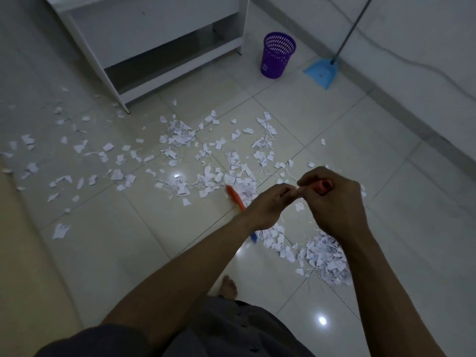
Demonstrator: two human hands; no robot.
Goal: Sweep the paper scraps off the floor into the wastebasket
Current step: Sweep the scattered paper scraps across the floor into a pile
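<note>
White paper scraps (pixel 180 140) lie scattered over the tiled floor, with a denser heap (pixel 324 258) at the lower right. Both of my hands grip the orange handle of a broom. My right hand (pixel 332 199) is curled round the handle's top end. My left hand (pixel 268 207) holds it just below. The broom's orange head (pixel 235 198) shows blurred among the scraps left of my left hand, with a blue part (pixel 253 237) under my wrist. The purple wastebasket (pixel 277 55) stands upright at the back.
A blue dustpan (pixel 320 72) with a long grey handle leans at the back right wall. A white shelf unit (pixel 154 47) stands at the back left. A cable runs along the right wall. My bare foot (pixel 229 286) is on the tiles below.
</note>
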